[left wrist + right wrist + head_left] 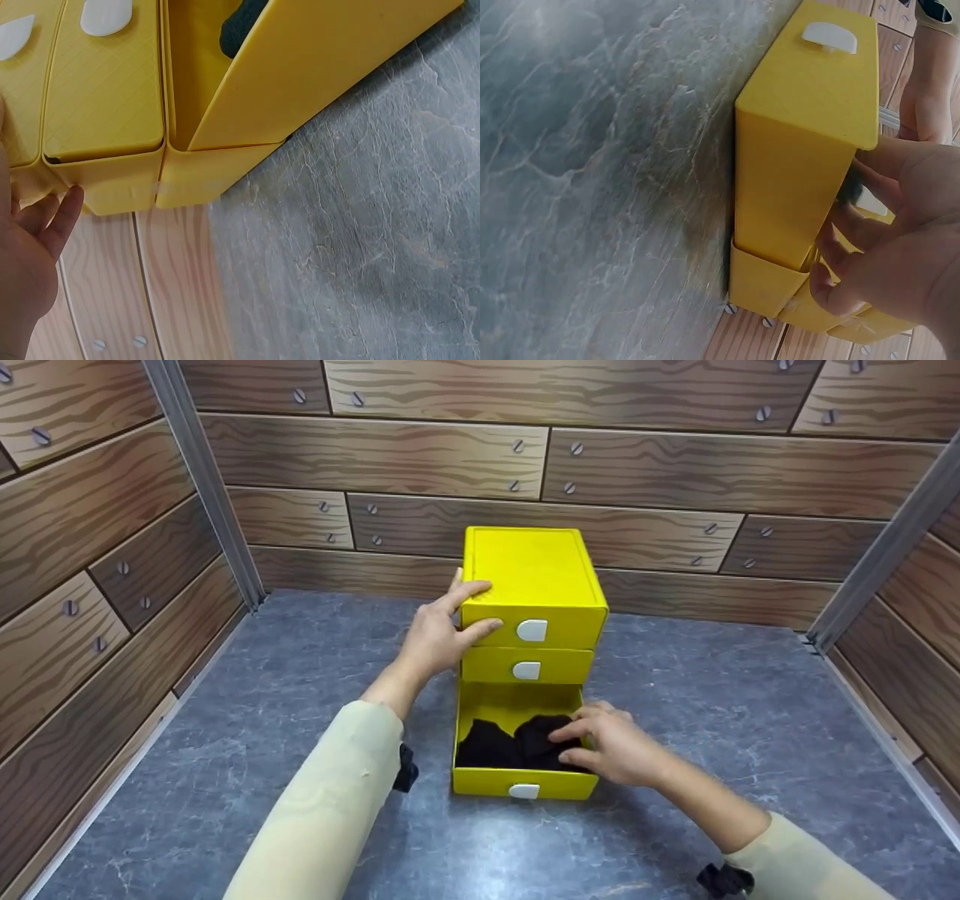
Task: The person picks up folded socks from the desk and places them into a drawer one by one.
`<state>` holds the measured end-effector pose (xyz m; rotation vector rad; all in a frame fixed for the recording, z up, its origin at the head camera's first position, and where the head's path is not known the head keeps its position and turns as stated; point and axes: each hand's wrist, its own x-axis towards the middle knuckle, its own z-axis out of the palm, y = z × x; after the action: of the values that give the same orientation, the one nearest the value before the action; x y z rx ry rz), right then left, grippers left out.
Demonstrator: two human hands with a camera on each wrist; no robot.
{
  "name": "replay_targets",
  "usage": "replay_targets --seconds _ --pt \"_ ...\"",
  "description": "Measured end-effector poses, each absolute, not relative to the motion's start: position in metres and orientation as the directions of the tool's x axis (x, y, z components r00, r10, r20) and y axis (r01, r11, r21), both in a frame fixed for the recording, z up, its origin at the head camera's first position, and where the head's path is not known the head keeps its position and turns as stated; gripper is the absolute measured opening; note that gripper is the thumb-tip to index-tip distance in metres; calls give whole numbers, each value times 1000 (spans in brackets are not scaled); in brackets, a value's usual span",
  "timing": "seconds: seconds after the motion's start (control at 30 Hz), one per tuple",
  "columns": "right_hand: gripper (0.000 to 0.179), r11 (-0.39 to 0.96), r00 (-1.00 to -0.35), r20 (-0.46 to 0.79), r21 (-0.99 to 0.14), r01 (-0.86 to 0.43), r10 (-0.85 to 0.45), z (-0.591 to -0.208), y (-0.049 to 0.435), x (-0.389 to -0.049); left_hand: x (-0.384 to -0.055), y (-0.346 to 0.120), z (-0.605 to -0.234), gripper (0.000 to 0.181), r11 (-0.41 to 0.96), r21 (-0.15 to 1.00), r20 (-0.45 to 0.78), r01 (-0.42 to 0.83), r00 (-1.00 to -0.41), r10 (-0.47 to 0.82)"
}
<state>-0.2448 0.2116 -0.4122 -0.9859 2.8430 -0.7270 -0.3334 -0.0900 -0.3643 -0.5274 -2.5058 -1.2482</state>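
A yellow drawer cabinet (532, 566) with white handles stands on the grey surface. Its bottom drawer (495, 784) is pulled out; the two drawers above are closed. Two dark, soft-looking cloth bundles (491, 746) lie side by side in that drawer. My left hand (435, 636) rests at the cabinet's upper left corner, thumb against the top drawer's front and index finger on the top edge. Over the drawer's right wall reaches my right hand (611, 742), its thumb and index fingertips touching the right bundle, slightly apart. In the right wrist view the fingers (844, 262) hide most of the cloth.
Wood-patterned panels (622, 465) enclose the back and sides, with grey metal posts (214, 472) at the corners. The grey marbled surface (300, 660) extends around the cabinet. Black bands (405, 769) show near both sleeves.
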Motion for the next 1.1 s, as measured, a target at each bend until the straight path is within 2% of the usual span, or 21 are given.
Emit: replay_targets --seconds 0.27,0.43,0.6,0.7,0.9,1.1 --pt "19 695 -778 151 -370 -616 -609 -415 214 -242 -332 -89 -364 63 556 710 394 432 -898 196" --pt "22 695 -788 197 -382 -609 -583 -407 217 -236 -331 -89 -363 63 548 716 392 433 -899 198" --pt "27 640 -796 269 -482 -598 -541 -397 221 -221 -331 -90 -363 63 549 717 387 430 -900 199" --pt "28 574 -807 277 -586 -572 -522 -392 221 -208 -331 -90 -363 63 552 713 388 432 -899 202" --pt "31 429 -820 210 -768 -476 -533 -395 216 -181 -333 -90 -362 61 554 696 419 456 -885 201" --pt "34 337 -776 158 -834 -436 -611 -419 203 -167 -334 -90 -362 61 558 693 423 457 -884 200"
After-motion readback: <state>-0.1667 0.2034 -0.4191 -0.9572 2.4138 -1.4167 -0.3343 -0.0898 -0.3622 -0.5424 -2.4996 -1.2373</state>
